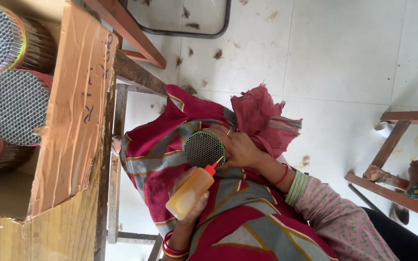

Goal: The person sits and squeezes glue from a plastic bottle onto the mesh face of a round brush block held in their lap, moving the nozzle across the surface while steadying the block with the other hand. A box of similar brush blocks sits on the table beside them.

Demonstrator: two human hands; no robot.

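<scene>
Soft, even daylight over my lap, floor tiles point(344, 53) bright and slightly washed out, shadows faint, everything fairly sharp, box point(73, 111) edge softer.

Your left hand point(189, 191): red and gold bangles at the wrist. Right hand point(240, 149): gold ring, thin red bangle, then a stack of pale green bangles. Right sleeve point(337, 217) pink with small floral print, dark garment past it.

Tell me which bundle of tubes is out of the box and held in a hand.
The green-banded bundle, gripped by the right hand over the lap, a bottle nozzle touching it. The others sit in the cardboard box.
</scene>
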